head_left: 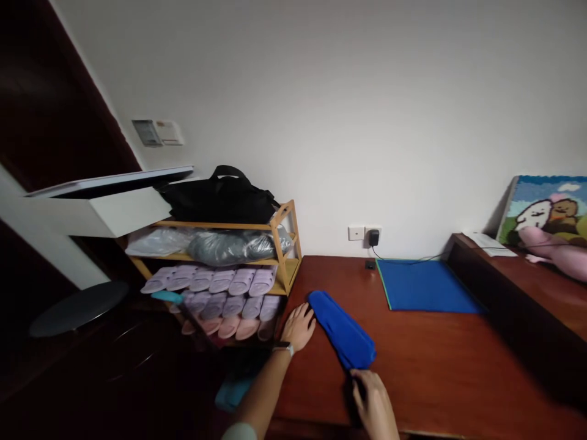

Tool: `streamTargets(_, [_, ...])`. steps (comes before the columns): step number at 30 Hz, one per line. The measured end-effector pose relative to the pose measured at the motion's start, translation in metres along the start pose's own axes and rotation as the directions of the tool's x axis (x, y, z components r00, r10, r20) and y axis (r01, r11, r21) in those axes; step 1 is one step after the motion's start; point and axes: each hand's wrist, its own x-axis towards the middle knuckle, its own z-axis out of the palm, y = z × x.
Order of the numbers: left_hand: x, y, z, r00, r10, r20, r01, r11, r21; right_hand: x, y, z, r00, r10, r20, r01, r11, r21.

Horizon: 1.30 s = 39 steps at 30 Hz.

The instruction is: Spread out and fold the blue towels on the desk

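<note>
Blue cloth (342,330) lies slantwise on table (440,373), already narrow, seemingly folded; how much is left, I cannot tell. Left hand (299,327) spread flat just beside far end. Right hand (373,397) curled at near end, pinching dark part (360,386). Table edge close by left hand; open room rightward, below mat (428,286).

Around our left wrist, just behind our bare left hand (299,327), we wear a narrow dark wristband (285,347) with a small pale, silvery piece on one side; watch or bracelet, we cannot tell. Nearer the elbow we show a plain, pale grey-green sleeve edge (239,431). Our right hand (373,400) is bare, its forearm too.
</note>
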Motion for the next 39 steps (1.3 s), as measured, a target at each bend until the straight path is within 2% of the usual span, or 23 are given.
streamTargets(3, [-0.019,0.034,-0.006,0.997,-0.063,-0.042,0.062,0.998,-0.022,0.007,-0.030,-0.046,0.982,0.181,0.051,-0.187,0.928,0.322])
streamTargets(6, [-0.055,0.082,-0.004,0.990,-0.117,-0.074,0.112,0.991,-0.068,0.026,-0.046,-0.093,0.942,0.330,0.055,-0.305,0.781,0.546])
streamTargets(8, [-0.082,0.117,-0.001,0.990,-0.123,-0.074,0.108,0.978,-0.178,0.036,-0.052,-0.120,0.899,0.434,0.057,-0.356,0.652,0.670])
streamTargets(11, [-0.112,0.159,-0.001,1.000,-0.026,-0.017,0.019,0.943,-0.333,0.040,-0.058,-0.154,0.848,0.523,0.083,-0.366,0.466,0.805])
streamTargets(12, [-0.118,0.170,-0.002,0.999,0.032,0.019,-0.023,0.940,-0.340,0.039,-0.059,-0.164,0.844,0.530,0.081,-0.353,0.436,0.828])
streamTargets(14, [-0.125,0.184,-0.004,0.986,0.134,0.095,-0.100,0.949,-0.300,0.036,-0.058,-0.187,0.849,0.527,0.045,-0.320,0.445,0.836])
streamTargets(18, [-0.126,0.192,-0.008,0.947,0.261,0.185,-0.228,0.957,-0.182,0.025,-0.045,-0.238,0.844,0.529,-0.087,-0.271,0.561,0.782])
streamTargets(22, [-0.128,0.184,-0.011,0.934,0.283,0.219,-0.263,0.958,-0.117,0.011,-0.023,-0.288,0.798,0.559,-0.227,-0.211,0.611,0.763])
streamTargets(26, [-0.130,0.177,-0.009,0.942,0.216,0.256,-0.209,0.976,-0.052,-0.001,-0.005,-0.331,0.738,0.583,-0.341,-0.180,0.656,0.732])
streamTargets(30, [-0.132,0.180,-0.003,0.973,0.081,0.216,-0.096,0.994,0.057,-0.011,-0.002,-0.369,0.682,0.589,-0.434,-0.151,0.694,0.704])
streamTargets(32, [-0.131,0.183,-0.004,0.981,0.067,0.183,-0.082,0.994,0.077,-0.015,-0.005,-0.383,0.649,0.599,-0.469,-0.148,0.704,0.694])
streamTargets(34, [-0.130,0.184,-0.008,0.982,0.115,0.149,-0.125,0.990,0.059,-0.017,-0.010,-0.392,0.625,0.609,-0.489,-0.160,0.713,0.683])
streamTargets(37, [-0.126,0.181,-0.019,0.981,0.173,0.092,-0.176,0.984,0.033,-0.018,-0.018,-0.398,0.627,0.601,-0.495,-0.177,0.729,0.661])
streamTargets(39, [-0.121,0.175,-0.028,0.989,0.136,0.052,-0.138,0.989,0.045,-0.019,-0.023,-0.400,0.630,0.563,-0.535,-0.187,0.778,0.600])
